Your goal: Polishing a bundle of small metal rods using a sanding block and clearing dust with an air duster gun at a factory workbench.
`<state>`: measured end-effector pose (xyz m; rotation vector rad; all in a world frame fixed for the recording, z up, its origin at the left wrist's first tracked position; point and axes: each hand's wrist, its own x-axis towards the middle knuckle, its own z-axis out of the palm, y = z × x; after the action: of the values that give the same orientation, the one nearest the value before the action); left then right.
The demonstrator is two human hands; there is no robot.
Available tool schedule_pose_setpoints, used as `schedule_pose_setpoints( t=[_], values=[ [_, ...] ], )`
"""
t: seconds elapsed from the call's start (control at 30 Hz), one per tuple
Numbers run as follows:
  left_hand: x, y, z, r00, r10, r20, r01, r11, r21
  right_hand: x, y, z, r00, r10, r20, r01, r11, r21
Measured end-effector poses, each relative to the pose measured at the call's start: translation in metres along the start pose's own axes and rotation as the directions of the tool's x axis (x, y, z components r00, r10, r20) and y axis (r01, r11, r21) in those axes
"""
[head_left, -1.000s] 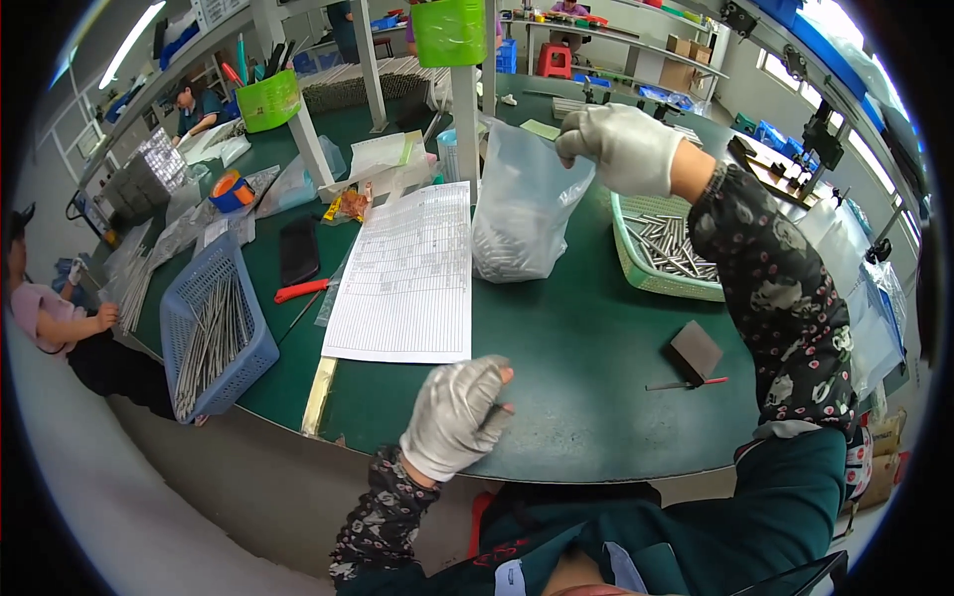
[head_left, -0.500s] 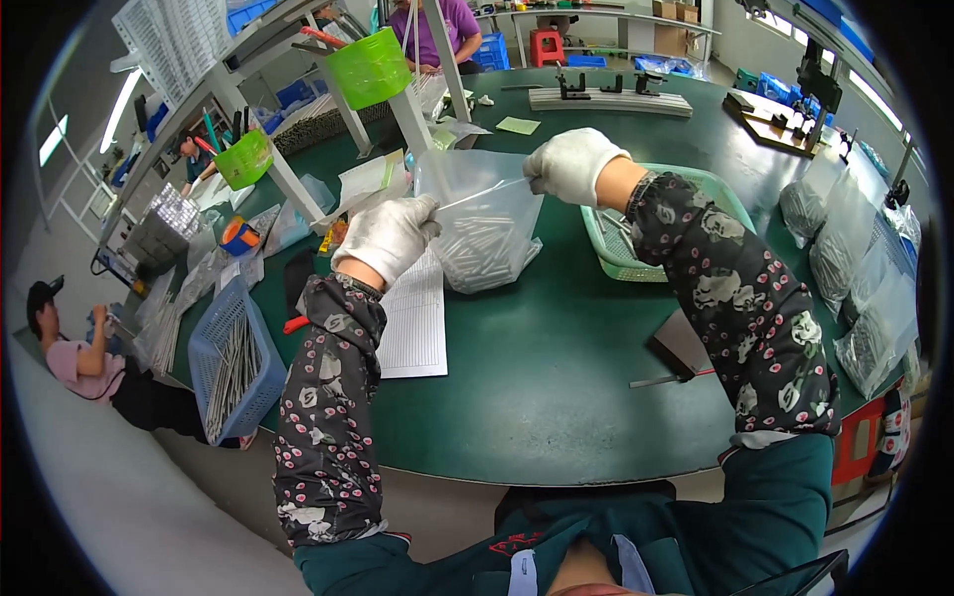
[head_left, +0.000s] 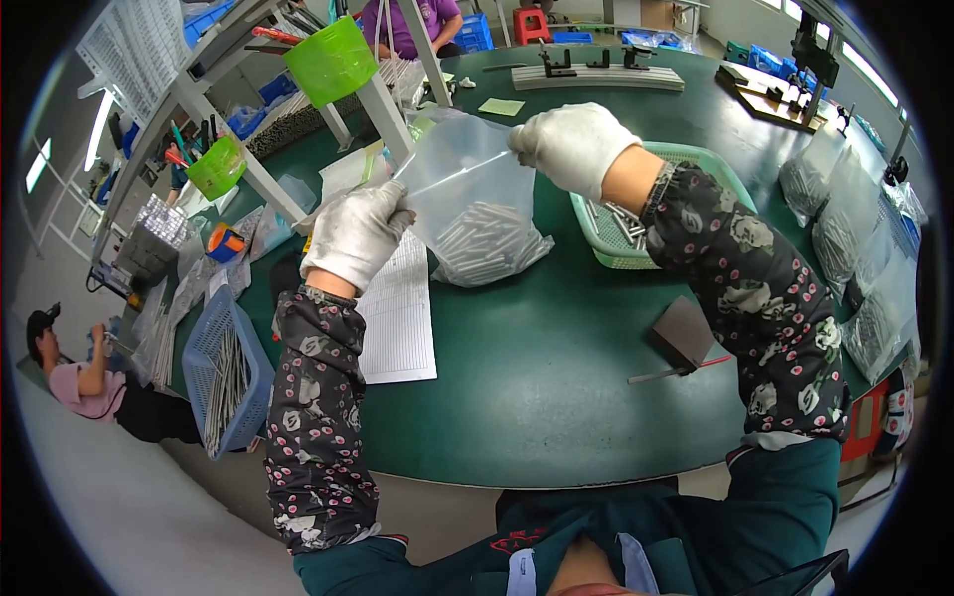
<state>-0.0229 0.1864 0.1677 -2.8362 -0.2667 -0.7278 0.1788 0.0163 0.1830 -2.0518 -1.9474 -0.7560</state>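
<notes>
In front of me a clear plastic bag (head_left: 452, 204) rests on the table, its lower part filled with short silvery metal tubes (head_left: 485, 243). My left hand (head_left: 360, 233), in a white glove, is closed on the bag's upper left edge. Higher up, my right hand (head_left: 576, 147), also gloved in white, grips the upper right edge. A bright, taut strip of plastic runs slantwise between the two hands. Just beyond my right wrist stands a pale green basket (head_left: 624, 260) with more metal pieces, partly hidden by my arm. Beneath my left hand lies a ruled paper sheet (head_left: 402, 323).
A blue basket of thin rods (head_left: 260, 397) sits at the left edge. A dark block (head_left: 684, 330) and a thin red-and-grey tool lie right of centre. Filled bags (head_left: 840, 238) line the right side. A shelf frame with green bins (head_left: 333, 62) rises at left; people are beyond.
My hands have drawn slightly farther apart, the plastic stretched between them. The whole view has shifted a little, and more metal pieces show in the green basket.
</notes>
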Motion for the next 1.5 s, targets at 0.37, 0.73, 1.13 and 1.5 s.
schedule_pose_setpoints(
  t=[0.37,0.73,1.13,1.5],
  values=[
    [-0.018,0.049,-0.031,0.953,0.037,-0.302,-0.097,0.978,-0.185,-0.176,-0.115,-0.181,0.963,0.049,-0.266,-0.035,0.998,0.058],
    [0.011,0.152,-0.013,0.897,0.36,-0.259,-0.416,0.884,-0.213,-0.254,-0.115,-0.229,0.928,0.204,-0.312,-0.151,0.971,0.186],
    [0.138,0.202,0.095,0.746,0.395,0.536,-0.064,0.844,-0.533,-0.356,-0.074,-0.054,0.779,0.609,-0.15,-0.503,0.749,0.43],
    [0.158,0.233,0.142,0.775,0.291,0.562,-0.178,0.952,-0.249,-0.351,-0.065,-0.055,0.828,0.555,-0.079,-0.464,0.758,0.458]
  ],
)
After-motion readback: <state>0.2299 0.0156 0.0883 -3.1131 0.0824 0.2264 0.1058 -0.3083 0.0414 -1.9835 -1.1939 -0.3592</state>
